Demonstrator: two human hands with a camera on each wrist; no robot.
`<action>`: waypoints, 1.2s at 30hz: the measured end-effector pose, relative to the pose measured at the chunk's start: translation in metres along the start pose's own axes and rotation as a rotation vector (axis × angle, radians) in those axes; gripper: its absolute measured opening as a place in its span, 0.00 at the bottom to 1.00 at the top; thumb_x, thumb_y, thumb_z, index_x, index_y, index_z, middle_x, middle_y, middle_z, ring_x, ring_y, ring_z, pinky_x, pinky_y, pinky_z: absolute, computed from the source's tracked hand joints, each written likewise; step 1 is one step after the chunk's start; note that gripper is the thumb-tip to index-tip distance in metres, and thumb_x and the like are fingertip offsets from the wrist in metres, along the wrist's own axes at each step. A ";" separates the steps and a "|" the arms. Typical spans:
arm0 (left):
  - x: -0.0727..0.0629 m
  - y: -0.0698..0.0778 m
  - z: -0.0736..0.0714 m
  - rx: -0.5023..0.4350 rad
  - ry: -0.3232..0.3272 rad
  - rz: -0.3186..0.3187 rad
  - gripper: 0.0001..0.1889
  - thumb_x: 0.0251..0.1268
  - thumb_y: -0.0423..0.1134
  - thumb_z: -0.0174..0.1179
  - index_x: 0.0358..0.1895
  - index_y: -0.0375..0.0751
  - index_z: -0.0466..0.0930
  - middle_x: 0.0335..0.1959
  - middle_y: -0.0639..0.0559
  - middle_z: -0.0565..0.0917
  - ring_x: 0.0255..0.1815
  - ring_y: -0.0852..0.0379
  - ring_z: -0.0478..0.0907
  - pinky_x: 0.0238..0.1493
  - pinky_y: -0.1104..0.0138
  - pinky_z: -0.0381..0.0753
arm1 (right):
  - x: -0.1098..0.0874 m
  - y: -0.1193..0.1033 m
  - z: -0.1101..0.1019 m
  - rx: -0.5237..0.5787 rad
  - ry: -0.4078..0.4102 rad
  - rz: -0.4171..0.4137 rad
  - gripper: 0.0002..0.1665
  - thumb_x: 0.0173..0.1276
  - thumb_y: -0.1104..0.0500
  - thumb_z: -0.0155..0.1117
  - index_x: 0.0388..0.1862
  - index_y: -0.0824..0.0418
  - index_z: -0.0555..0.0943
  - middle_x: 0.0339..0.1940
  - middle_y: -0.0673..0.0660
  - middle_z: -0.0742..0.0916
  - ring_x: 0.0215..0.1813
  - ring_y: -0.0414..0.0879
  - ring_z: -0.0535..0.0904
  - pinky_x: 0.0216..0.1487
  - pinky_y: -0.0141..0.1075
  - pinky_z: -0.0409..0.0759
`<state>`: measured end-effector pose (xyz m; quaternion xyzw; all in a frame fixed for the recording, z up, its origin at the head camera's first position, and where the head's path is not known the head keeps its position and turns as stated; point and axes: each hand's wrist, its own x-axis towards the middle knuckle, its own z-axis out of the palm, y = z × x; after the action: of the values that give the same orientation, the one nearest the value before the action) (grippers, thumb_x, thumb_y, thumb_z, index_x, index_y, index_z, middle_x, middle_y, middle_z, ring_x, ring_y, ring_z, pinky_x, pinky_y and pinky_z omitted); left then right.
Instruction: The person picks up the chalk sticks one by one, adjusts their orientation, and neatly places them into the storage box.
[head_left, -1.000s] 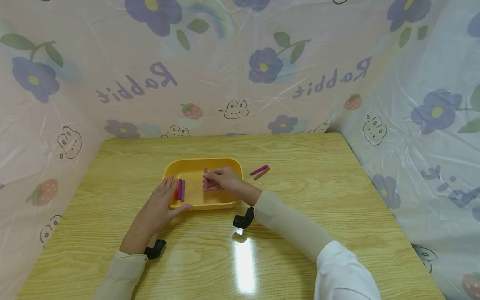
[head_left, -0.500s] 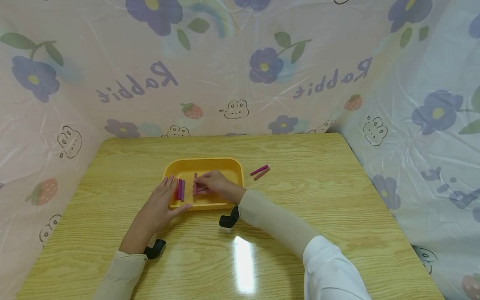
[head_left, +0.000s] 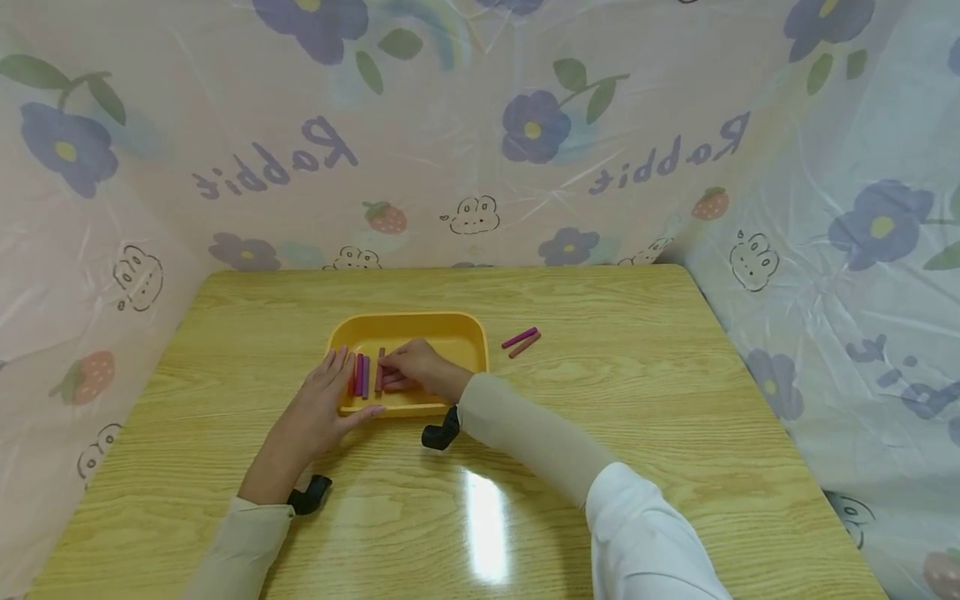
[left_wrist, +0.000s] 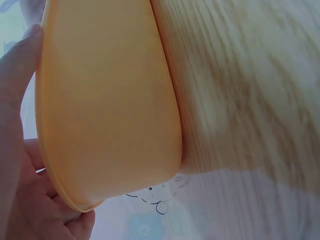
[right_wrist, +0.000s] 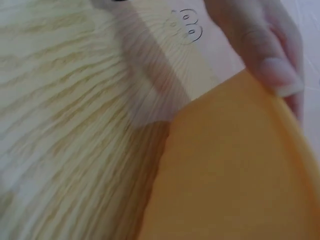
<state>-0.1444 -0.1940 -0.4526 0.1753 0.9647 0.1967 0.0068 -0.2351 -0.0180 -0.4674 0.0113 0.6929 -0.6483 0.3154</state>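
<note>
A yellow plastic tray [head_left: 442,410] lies on the table. My left hand [head_left: 318,400] holds its left end, thumb along the front rim and fingers over the left rim; the left wrist view shows the tray's outer wall [left_wrist: 110,110] close up. Inside, several thin crayon-like sticks [head_left: 362,377], red and purple, lie side by side near my left fingertips. My right hand [head_left: 420,367] pinches a reddish-brown stick [head_left: 380,371], held parallel to that row with a small gap. In the right wrist view my thumb [right_wrist: 277,75] overlaps the tray rim, and the stick is hidden.
Two more sticks, one magenta [head_left: 519,337] and one reddish-brown [head_left: 525,345], lie on the wooden table [head_left: 615,400] right of the tray. A patterned curtain [head_left: 420,150] stands behind and at both sides. Each wrist carries a black camera mount [head_left: 441,430].
My right hand has moved left inside the tray, bringing the reddish-brown stick closer to the row. My left hand keeps its place on the tray.
</note>
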 end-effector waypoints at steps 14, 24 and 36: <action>0.002 0.000 -0.002 -0.022 0.019 0.016 0.53 0.54 0.67 0.56 0.71 0.30 0.50 0.72 0.34 0.47 0.72 0.37 0.41 0.66 0.42 0.47 | 0.001 -0.001 0.003 -0.025 0.020 0.004 0.14 0.68 0.61 0.58 0.36 0.73 0.84 0.27 0.64 0.86 0.31 0.52 0.85 0.34 0.39 0.83; 0.003 -0.001 -0.002 -0.007 0.028 0.023 0.54 0.53 0.70 0.53 0.71 0.30 0.51 0.72 0.35 0.47 0.72 0.37 0.42 0.66 0.43 0.49 | 0.006 0.002 0.005 -0.032 0.029 -0.023 0.14 0.66 0.61 0.60 0.33 0.72 0.85 0.26 0.63 0.86 0.29 0.52 0.85 0.31 0.39 0.83; 0.002 -0.001 0.000 -0.006 0.026 0.023 0.54 0.53 0.70 0.54 0.71 0.29 0.51 0.72 0.34 0.48 0.72 0.37 0.43 0.66 0.43 0.49 | 0.005 0.003 0.005 -0.023 0.037 -0.001 0.14 0.65 0.60 0.62 0.31 0.72 0.85 0.26 0.64 0.86 0.30 0.53 0.85 0.31 0.39 0.83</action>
<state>-0.1470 -0.1942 -0.4534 0.1836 0.9620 0.2020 -0.0074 -0.2360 -0.0242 -0.4721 0.0193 0.7062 -0.6400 0.3023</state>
